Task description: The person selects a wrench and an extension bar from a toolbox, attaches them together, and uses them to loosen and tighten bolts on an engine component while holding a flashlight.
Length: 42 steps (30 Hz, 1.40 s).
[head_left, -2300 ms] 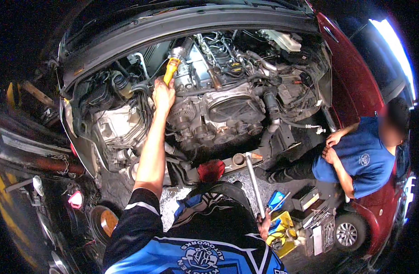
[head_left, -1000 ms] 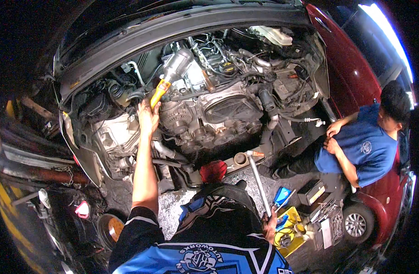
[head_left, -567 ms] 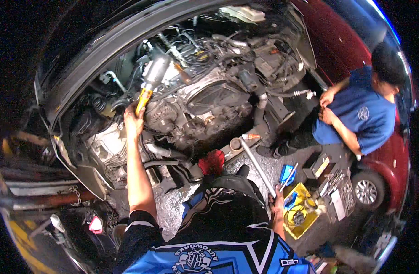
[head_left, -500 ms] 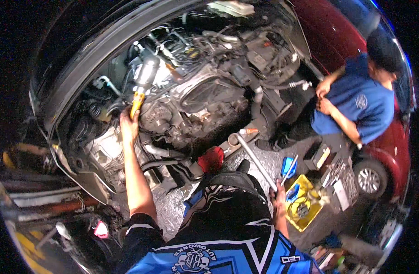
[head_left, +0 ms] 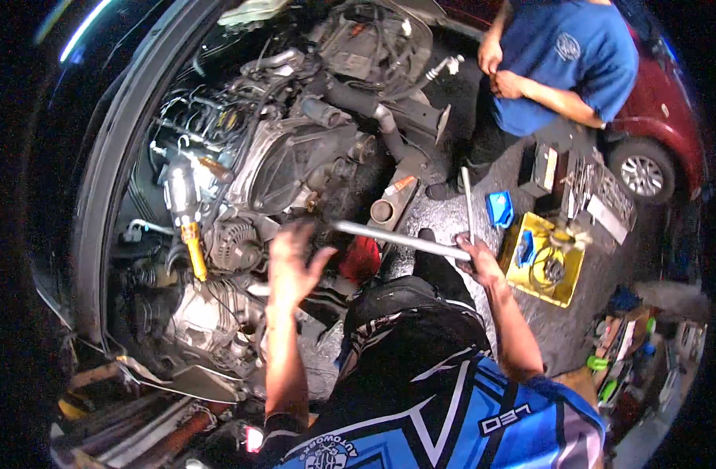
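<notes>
My right hand [head_left: 481, 262] is closed round one end of a long grey metal pipe [head_left: 401, 239]. A thinner metal rod [head_left: 469, 203] rises from the same grip. The pipe points left across my front, towards the engine [head_left: 295, 168]. My left hand [head_left: 297, 262] is bare, slightly smeared by motion, with its thumb and fingers apart. It is over the near side of the engine, close to the pipe's far end. A lit work lamp [head_left: 187, 203] with a yellow handle stays in the engine bay, left of my left hand.
A person in a blue shirt [head_left: 561, 70] stands at the far right, hands together. On the floor are a yellow bin [head_left: 569, 291], a blue container [head_left: 498, 209] and a tray of tools [head_left: 608, 199]. A red cloth-like thing [head_left: 361, 259] lies by the engine. A red car's wheel [head_left: 643, 173] is beyond.
My left hand has let go of the work lamp and come right, open. My right hand has raised the pipe and rod; the pipe now points more to the left. The view has turned right.
</notes>
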Tool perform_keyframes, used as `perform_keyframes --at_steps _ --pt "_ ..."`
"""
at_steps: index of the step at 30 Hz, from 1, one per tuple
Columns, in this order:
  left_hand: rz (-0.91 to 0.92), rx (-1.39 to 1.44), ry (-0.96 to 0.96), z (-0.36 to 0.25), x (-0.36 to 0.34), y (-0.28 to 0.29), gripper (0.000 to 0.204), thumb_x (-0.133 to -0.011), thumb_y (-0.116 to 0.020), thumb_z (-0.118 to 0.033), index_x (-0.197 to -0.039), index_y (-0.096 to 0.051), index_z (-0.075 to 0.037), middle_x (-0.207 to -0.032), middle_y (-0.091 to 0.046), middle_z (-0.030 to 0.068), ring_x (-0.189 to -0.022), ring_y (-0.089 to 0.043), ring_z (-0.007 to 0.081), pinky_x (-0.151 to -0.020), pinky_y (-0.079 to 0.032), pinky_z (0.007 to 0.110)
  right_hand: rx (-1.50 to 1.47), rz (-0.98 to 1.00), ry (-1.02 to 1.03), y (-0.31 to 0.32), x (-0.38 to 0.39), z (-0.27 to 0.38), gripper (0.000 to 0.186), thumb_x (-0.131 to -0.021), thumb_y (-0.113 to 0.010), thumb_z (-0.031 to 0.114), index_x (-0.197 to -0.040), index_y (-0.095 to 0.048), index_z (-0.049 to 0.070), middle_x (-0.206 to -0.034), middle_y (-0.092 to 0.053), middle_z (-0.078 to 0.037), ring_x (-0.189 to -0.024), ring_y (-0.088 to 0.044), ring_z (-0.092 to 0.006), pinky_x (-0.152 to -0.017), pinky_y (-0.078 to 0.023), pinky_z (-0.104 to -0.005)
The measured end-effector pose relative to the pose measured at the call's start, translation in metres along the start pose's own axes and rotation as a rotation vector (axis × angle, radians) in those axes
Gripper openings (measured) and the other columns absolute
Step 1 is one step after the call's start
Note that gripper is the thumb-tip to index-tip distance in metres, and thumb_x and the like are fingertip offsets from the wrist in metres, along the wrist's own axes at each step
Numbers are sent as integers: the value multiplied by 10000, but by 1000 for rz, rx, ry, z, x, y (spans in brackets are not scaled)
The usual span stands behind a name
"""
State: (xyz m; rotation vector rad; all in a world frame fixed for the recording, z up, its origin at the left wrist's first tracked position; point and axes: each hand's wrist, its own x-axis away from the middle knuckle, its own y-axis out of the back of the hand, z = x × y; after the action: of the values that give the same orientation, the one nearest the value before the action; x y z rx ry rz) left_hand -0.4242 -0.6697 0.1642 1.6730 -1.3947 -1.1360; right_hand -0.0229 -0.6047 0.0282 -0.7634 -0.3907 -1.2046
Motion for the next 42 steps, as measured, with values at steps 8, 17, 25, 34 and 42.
perform_keyframes --at_steps 8,17,25,34,42 --pt "447 -152 74 1 -9 -78 566 -847 -632 -500 -1182 -629 -45 -1167 -620 194 -1139 -549 385 -998 -403 477 120 289 -143 -35 -80 45 279 -913 -638 350 -1065 -623 117 -936 -627 8 -807 -545 -90 -628 -457 -326" --pt "468 -196 483 -33 -36 -99 619 -857 -626 -531 -1093 -632 41 -1025 -646 279 -956 -631 421 -836 -501 465 627 138 186 -66 -217 106 710 -927 -485 594 -1382 -460 50 -1288 -562 -233 -1233 -513 -362 -1050 -370 -412" --pt "345 -277 541 -65 -83 -103 514 -875 -633 -478 -899 -623 36 -862 -661 245 -798 -646 415 -730 -511 479 454 313 129 -87 -303 145 596 -933 -557 492 -1329 -518 49 -906 -588 -51 -769 -542 -142 -592 -476 -305" --pt "648 -729 374 -129 -181 -38 165 -822 -640 -227 -885 -635 -75 -832 -632 113 -803 -633 297 -746 -479 437 249 602 201 -66 -348 72 435 -934 -550 403 -1326 -537 216 -995 -587 -2 -838 -542 -141 -655 -497 -300" --pt "567 -663 187 -132 -191 -41 212 -786 -682 -214 -915 -618 -58 -844 -631 153 -738 -623 317 -663 -478 461 238 565 79 -71 -352 90 370 -949 -519 363 -1248 -609 165 -1016 -630 -55 -876 -592 -178 -786 -504 -371"
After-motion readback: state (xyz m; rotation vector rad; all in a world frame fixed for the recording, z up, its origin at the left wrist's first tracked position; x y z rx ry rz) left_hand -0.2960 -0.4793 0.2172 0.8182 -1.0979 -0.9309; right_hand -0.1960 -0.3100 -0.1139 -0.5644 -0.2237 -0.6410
